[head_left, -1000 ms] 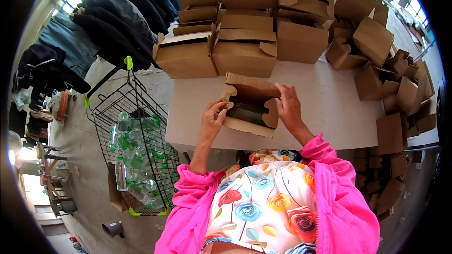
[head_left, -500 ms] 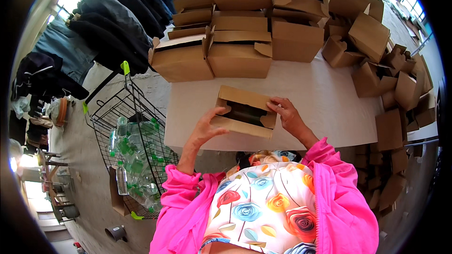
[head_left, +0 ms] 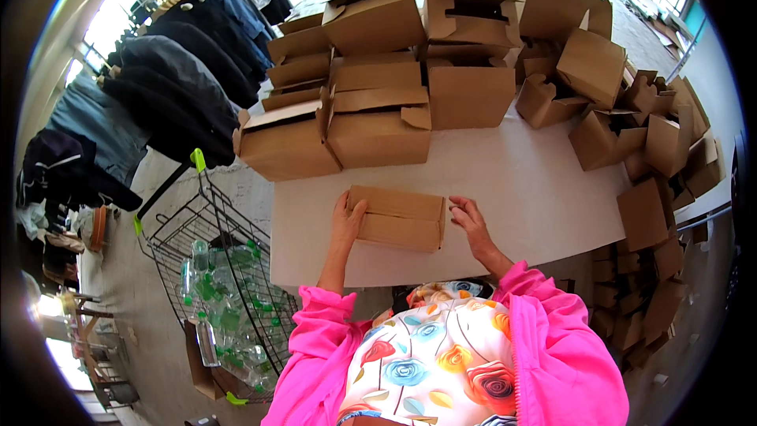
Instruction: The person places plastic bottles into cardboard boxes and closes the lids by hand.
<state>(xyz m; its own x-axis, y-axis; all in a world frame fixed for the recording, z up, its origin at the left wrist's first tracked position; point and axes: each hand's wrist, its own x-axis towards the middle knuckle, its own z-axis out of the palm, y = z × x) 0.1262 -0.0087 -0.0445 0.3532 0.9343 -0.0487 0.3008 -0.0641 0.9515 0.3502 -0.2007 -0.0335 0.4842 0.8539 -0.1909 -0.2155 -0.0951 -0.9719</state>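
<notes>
A closed brown cardboard box (head_left: 399,217) lies on the white table (head_left: 520,181) near its front edge. My left hand (head_left: 346,222) presses against the box's left end, fingers on its top. My right hand (head_left: 470,222) rests by the box's right end, fingers spread, touching or just off its side. Both pink sleeves come up from the lower edge.
Several closed cardboard boxes (head_left: 378,122) are stacked along the table's far side, with loose folded ones (head_left: 654,142) piled at the right and down to the floor. A wire cart (head_left: 213,284) with plastic bottles stands left of the table. Dark clothes (head_left: 165,87) hang at the far left.
The box's flaps stood open a second ago; now they are folded down and the box lies closed and flat on the table. Both hands moved to its ends.
</notes>
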